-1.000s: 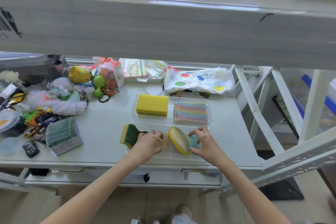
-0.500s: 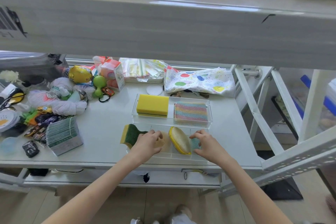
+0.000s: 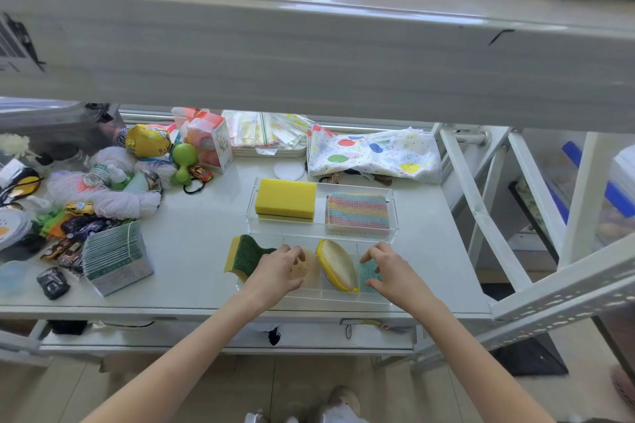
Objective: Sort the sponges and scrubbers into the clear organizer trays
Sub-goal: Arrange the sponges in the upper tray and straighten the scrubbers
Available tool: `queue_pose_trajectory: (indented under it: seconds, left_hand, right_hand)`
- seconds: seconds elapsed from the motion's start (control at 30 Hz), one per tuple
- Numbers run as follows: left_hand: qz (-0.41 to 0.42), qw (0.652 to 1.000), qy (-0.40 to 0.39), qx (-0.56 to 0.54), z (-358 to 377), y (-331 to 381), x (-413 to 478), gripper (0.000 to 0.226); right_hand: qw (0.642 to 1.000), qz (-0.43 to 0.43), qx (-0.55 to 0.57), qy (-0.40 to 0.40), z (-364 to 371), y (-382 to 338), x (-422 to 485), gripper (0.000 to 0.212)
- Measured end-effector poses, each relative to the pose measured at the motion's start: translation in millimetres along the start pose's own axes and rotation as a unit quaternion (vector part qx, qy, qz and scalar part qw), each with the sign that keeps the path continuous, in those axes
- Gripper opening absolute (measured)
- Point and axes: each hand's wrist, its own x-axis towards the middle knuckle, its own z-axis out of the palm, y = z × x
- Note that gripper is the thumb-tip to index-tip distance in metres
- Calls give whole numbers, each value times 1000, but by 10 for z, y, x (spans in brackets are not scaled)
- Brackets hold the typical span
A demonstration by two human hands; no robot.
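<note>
Two clear organizer trays sit side by side on the white table. The far tray (image 3: 394,216) holds a yellow sponge (image 3: 286,198) on its left and a pastel striped scrubber (image 3: 357,213) on its right. In the near tray (image 3: 330,299), a green and yellow sponge (image 3: 244,256) leans over the left end and a yellow-rimmed oval scrubber (image 3: 337,264) stands tilted in the middle. My left hand (image 3: 278,273) rests on a beige round sponge (image 3: 307,271). My right hand (image 3: 391,271) pinches a teal scrubber (image 3: 367,272) in the right compartment.
Clutter fills the table's left side: yarn (image 3: 117,199), toy cars (image 3: 65,247), a banded stack of cards (image 3: 117,256), a green toy (image 3: 184,161). A dotted cloth (image 3: 374,154) lies behind the trays. A shelf beam (image 3: 309,55) overhangs. A white frame (image 3: 481,216) stands to the right.
My right hand has lowered slightly onto the teal scrubber in the right compartment. My left hand stays on the beige sponge.
</note>
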Motion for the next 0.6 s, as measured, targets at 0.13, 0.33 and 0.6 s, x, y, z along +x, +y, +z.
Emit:
queue_pose_trajectory:
  seconds: [0.13, 0.33, 0.6]
  left_hand:
    - [-4, 1000, 2, -5, -15, 8, 13, 35]
    - [-13, 999, 5, 31, 1, 38, 55, 43]
    - [-53, 989, -41, 132, 12, 232, 255, 70]
  right_hand:
    - [1000, -4, 6, -17, -42, 38, -7, 37]
    - [1000, -11, 20, -8, -88, 50, -40, 35]
    - [999, -23, 24, 10, -88, -18, -13, 28]
